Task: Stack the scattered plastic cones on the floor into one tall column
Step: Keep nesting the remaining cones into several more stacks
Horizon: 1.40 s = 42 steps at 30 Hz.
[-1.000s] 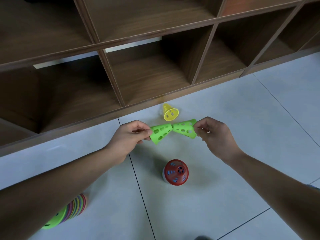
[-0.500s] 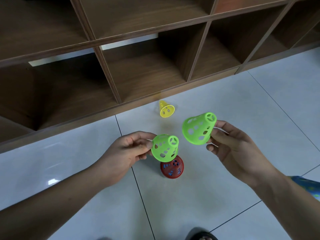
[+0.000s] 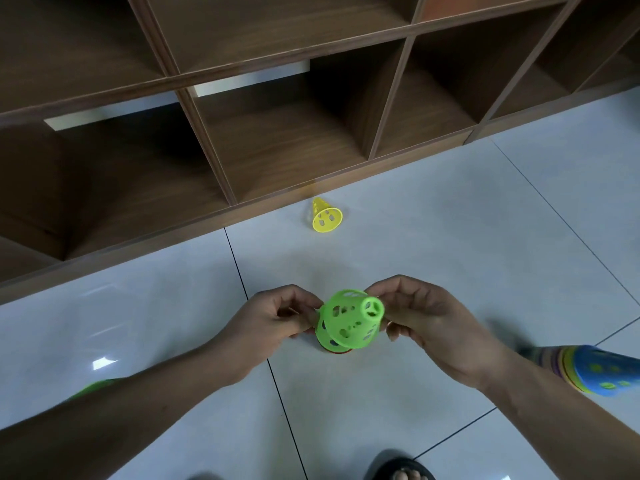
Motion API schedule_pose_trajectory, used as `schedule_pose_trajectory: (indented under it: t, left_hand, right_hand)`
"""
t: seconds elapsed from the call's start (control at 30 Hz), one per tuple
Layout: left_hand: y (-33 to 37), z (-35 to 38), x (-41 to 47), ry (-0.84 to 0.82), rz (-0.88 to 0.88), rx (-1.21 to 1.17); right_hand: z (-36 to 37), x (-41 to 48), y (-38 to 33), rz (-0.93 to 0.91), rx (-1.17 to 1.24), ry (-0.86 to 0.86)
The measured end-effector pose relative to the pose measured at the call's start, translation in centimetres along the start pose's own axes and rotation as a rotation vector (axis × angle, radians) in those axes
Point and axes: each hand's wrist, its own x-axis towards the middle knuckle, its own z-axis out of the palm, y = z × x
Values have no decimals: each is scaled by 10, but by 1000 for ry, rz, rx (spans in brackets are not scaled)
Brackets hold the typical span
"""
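Two perforated green cones (image 3: 349, 323) are nested together, tip toward me, just above the red cone stack (image 3: 337, 351), of which only a thin rim shows beneath them. My left hand (image 3: 273, 323) pinches the green cones' left edge and my right hand (image 3: 422, 317) grips their right side. A yellow cone (image 3: 325, 216) lies on its side on the tiles close to the shelf base. A multicoloured stack of cones with a blue one outermost (image 3: 595, 370) lies on the floor at the right edge.
A dark wooden cubby shelf (image 3: 277, 140) runs along the far side of the pale tiled floor (image 3: 450, 237). A green cone edge (image 3: 91, 388) peeks out behind my left forearm. A sandalled foot (image 3: 401, 471) sits at the bottom edge.
The two green cones, held apart half a second ago, are now slid one into the other. Both hands have come together and dropped over the red stack.
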Motion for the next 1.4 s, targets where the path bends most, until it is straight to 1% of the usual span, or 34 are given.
schedule_pose_trajectory:
  t: [0.1,0.17,0.27,0.4,0.6,0.7,0.87,1.03,1.2,1.33,1.4]
  left_hand:
    - [-8,-3,6,46,-35,52]
    - [-10,-5,11,81,-54,66]
    - [-10,-9,24,115,-72,79]
    - [-7,-15,52,106,-63,115]
    - [5,-19,105,101,-46,299]
    - [14,-20,129,114,-40,334]
    - [35,-19,160,122,-46,256]
    - [41,-25,192,106,-152,49]
    - [30,-34,203,66,-231,-13]
    - [28,-37,189,171,-182,-63]
    - [31,-35,173,230,-132,-43]
  right_hand:
    - [-3,2,9,139,-89,36]
    - [-6,3,13,197,-155,67]
    - [-10,2,18,222,-219,94]
    - [-13,1,23,253,-216,66]
    - [-17,3,31,287,-246,56]
    - [-20,5,36,308,-256,75]
    - [-24,7,43,338,-262,95]
    - [-25,9,45,349,-277,108]
    - [-29,7,50,357,-279,115]
    - [-35,4,55,355,-280,124]
    - [-38,2,57,355,-283,129]
